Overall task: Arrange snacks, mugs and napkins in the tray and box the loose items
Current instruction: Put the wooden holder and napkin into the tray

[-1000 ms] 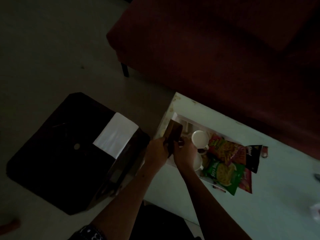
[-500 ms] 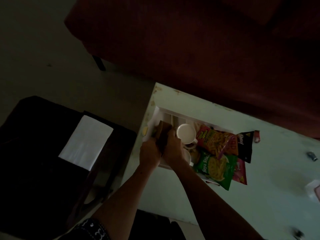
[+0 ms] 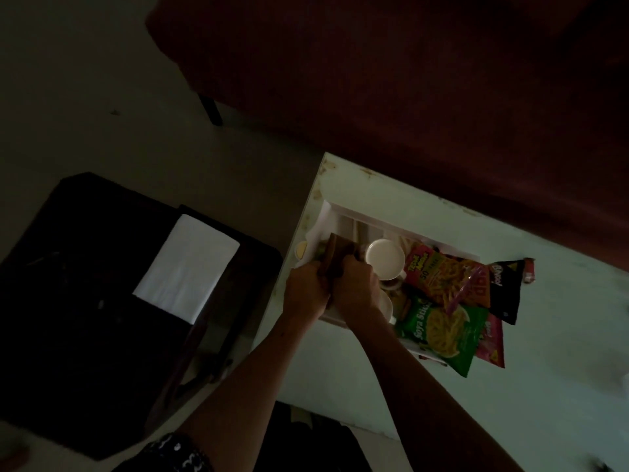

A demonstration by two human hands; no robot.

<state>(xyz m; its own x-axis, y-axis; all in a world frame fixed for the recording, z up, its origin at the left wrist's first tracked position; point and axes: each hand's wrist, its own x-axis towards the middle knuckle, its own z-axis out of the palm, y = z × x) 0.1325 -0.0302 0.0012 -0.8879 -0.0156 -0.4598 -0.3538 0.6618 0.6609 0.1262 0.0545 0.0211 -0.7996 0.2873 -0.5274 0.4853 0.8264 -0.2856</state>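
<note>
A: While both hands meet over the tray (image 3: pixel 343 212), what do they hold?

B: The left hand (image 3: pixel 304 289) and right hand (image 3: pixel 354 287) have their fingers closed around a brown flat thing (image 3: pixel 335 255), tilted on edge at the tray's left end; the dim light hides what it is.

A: And beside it?

B: A white mug (image 3: pixel 385 259) stands in the tray just right of it. Further right, snack packets (image 3: pixel 442 301) overlap, spilling over the tray's edge onto the table (image 3: pixel 544 352).

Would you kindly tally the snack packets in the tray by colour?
Orange packet: 1
Green packet: 1
Black packet: 1
Pink packet: 1
Total: 4
</note>
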